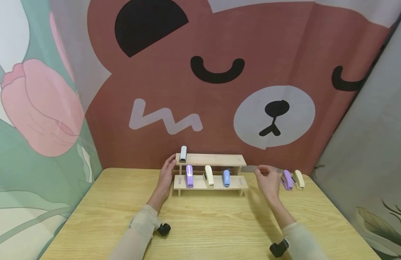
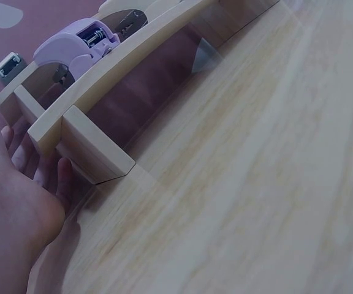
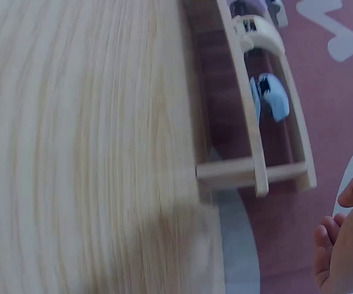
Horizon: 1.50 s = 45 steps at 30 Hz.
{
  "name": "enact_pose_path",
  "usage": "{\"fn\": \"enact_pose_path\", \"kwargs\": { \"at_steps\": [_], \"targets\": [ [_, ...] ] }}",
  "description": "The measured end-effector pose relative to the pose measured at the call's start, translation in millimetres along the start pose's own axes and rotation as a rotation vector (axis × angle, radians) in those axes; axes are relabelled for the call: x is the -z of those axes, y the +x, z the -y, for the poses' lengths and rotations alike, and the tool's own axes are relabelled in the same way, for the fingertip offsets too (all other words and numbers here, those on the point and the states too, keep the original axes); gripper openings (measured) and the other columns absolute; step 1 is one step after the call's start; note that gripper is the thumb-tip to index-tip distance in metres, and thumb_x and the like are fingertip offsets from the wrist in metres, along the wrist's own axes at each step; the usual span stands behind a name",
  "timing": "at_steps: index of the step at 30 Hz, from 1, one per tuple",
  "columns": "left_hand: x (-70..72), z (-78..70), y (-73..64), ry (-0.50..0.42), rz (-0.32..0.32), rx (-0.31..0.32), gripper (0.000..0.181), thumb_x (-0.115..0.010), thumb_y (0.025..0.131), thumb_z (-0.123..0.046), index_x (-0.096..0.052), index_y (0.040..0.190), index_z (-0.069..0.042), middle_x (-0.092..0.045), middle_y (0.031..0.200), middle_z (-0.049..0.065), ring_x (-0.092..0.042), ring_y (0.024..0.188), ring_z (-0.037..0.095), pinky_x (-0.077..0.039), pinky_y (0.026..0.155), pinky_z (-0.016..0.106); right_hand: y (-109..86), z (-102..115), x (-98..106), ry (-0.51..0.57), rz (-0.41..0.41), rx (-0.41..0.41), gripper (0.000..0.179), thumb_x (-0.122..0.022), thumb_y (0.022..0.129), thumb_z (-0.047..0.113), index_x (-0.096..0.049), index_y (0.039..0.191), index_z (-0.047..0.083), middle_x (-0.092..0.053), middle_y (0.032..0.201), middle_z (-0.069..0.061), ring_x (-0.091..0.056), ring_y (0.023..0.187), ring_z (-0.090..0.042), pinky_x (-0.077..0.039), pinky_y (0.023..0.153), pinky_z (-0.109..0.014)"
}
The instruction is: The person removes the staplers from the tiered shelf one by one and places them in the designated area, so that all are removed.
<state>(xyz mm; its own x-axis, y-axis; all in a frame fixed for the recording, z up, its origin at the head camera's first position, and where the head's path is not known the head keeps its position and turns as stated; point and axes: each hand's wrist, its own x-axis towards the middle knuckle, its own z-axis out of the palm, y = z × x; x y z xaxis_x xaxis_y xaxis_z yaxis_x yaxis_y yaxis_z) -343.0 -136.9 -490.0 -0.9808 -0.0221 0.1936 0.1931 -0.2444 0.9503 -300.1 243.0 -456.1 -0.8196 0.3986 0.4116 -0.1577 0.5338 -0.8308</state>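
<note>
A two-tier wooden rack [image 1: 211, 159] stands at the back of the table. On its upper tier, at the left end, is a white stapler [image 1: 183, 154]. Its lower tier carries a purple stapler [image 1: 189, 176], a cream stapler [image 1: 208, 176] and a blue stapler [image 1: 226, 178], spaced out left to right. My left hand [image 1: 166, 177] rests against the rack's left end, fingers reaching along the side. To the right of the rack, my right hand [image 1: 268, 181] is raised with loosely bent fingers; nothing shows in it. Beyond it are another purple stapler [image 1: 287, 180] and another cream stapler [image 1: 298, 180].
The wooden table [image 1: 200, 227] extends in front of the rack. Behind hangs a brown curtain [image 1: 216, 108] with a bear face, and a floral curtain [image 1: 38, 108] is on the left. A grey curtain [image 1: 366, 137] borders the right side.
</note>
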Motion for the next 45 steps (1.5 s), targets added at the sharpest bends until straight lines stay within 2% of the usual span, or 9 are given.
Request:
{"fn": "enact_pose_path", "kwargs": {
  "at_steps": [4,8,11,19,29,35,45],
  "targets": [
    [2.7,10.3,6.5,-0.008,-0.004,0.016,0.049,-0.050,0.109,-0.031,-0.044,0.155,-0.014,-0.042,0.155,0.006,-0.035,0.141,0.026,-0.023,0.116,0.052,-6.2,10.1,-8.3,0.018,-0.004,-0.002,0.021,-0.064,0.093,0.011,-0.074,0.109,0.000,-0.073,0.100,-0.014,-0.067,0.089,-0.025,-0.049,0.069,-0.019],
    [6.7,25.6,14.9,-0.020,-0.014,0.013,0.048,-0.050,0.109,-0.035,-0.046,0.154,-0.020,-0.041,0.156,0.004,-0.033,0.142,0.025,-0.021,0.117,0.050,-11.8,19.2,-15.5,0.040,0.009,0.007,0.021,-0.066,0.094,0.012,-0.074,0.108,-0.001,-0.073,0.099,-0.015,-0.067,0.089,-0.026,-0.049,0.071,-0.021],
    [7.5,30.2,16.7,-0.025,-0.026,-0.001,0.047,-0.052,0.108,-0.039,-0.048,0.152,-0.023,-0.043,0.155,0.003,-0.033,0.142,0.024,-0.021,0.118,0.049,-15.2,25.0,-21.9,0.073,0.008,0.009,0.021,-0.066,0.093,0.011,-0.074,0.108,-0.001,-0.072,0.097,-0.014,-0.066,0.087,-0.024,-0.048,0.070,-0.021],
    [4.8,31.8,16.4,0.000,-0.059,-0.021,0.047,-0.056,0.104,-0.045,-0.055,0.147,-0.027,-0.049,0.149,-0.001,-0.035,0.141,0.022,-0.021,0.117,0.048,-22.2,37.2,-44.2,0.130,-0.029,0.018,0.012,-0.069,0.091,0.010,-0.076,0.099,0.003,-0.072,0.090,-0.010,-0.065,0.081,-0.019,-0.048,0.064,-0.020],
    [2.8,31.7,16.9,0.013,-0.079,-0.030,0.048,-0.057,0.103,-0.048,-0.055,0.146,-0.028,-0.051,0.147,-0.003,-0.038,0.139,0.021,-0.023,0.116,0.047,-30.8,58.4,-67.8,0.229,0.040,0.009,0.011,-0.072,0.089,0.010,-0.076,0.098,0.005,-0.071,0.089,-0.008,-0.065,0.081,-0.021,-0.051,0.065,-0.023],
    [3.7,31.6,16.5,0.012,-0.073,-0.031,0.050,-0.058,0.102,-0.049,-0.055,0.147,-0.027,-0.050,0.148,-0.003,-0.037,0.139,0.022,-0.023,0.116,0.048,-34.3,67.4,-78.9,0.242,0.078,0.024,0.014,-0.073,0.088,0.009,-0.076,0.099,0.003,-0.072,0.089,-0.008,-0.065,0.078,-0.021,-0.051,0.066,-0.023],
    [6.0,31.7,17.4,0.036,-0.059,-0.022,0.051,-0.057,0.103,-0.050,-0.052,0.149,-0.027,-0.047,0.150,-0.002,-0.034,0.142,0.024,-0.021,0.117,0.049,-41.4,83.8,-94.2,0.251,0.127,0.035,0.018,-0.076,0.086,0.008,-0.074,0.102,0.001,-0.072,0.090,-0.008,-0.065,0.082,-0.024,-0.050,0.062,-0.024]
  ]
}}
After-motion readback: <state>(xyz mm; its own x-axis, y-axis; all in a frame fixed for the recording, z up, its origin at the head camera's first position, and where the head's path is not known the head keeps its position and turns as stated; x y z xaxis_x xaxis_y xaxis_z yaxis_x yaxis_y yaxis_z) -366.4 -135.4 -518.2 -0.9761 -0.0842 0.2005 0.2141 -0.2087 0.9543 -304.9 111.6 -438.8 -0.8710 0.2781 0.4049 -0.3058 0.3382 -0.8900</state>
